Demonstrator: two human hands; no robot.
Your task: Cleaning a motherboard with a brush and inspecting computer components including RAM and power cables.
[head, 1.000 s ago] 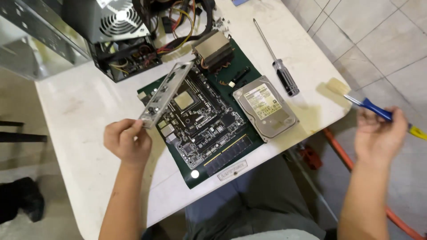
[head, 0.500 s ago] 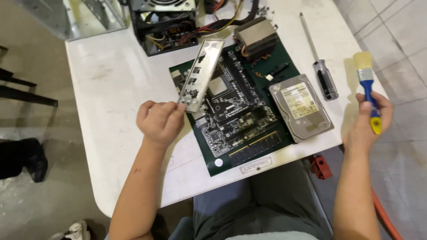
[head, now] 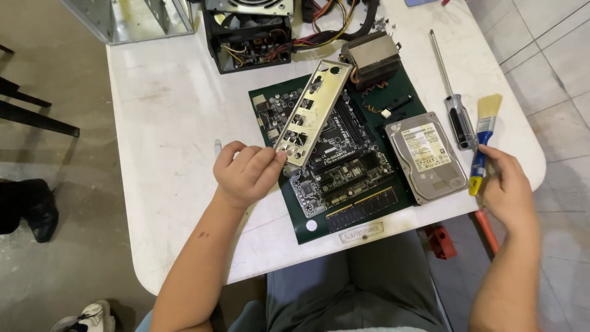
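My left hand (head: 246, 173) grips the near end of a silver metal port shield plate (head: 313, 112) and holds it slanted over a dark computer mainboard (head: 341, 157). The mainboard lies on a dark green mat (head: 307, 224) on the white table (head: 172, 123). My right hand (head: 507, 187) holds a paintbrush (head: 482, 138) with a blue and yellow handle, bristles pointing away, at the table's right edge. A silver hard drive (head: 426, 157) rests on the mat between the mainboard and the brush.
A long screwdriver (head: 452, 98) with a black handle lies right of the mat. A finned cooler (head: 375, 56) sits at the mat's far edge. Behind stand a black power supply (head: 249, 37) with coloured wires and a metal case frame (head: 132, 18). Red tools (head: 442, 241) lie on the tiled floor.
My right hand has brought the paintbrush in from beyond the table's right side to the table edge near the hard drive. My left hand still holds the plate over the mainboard.
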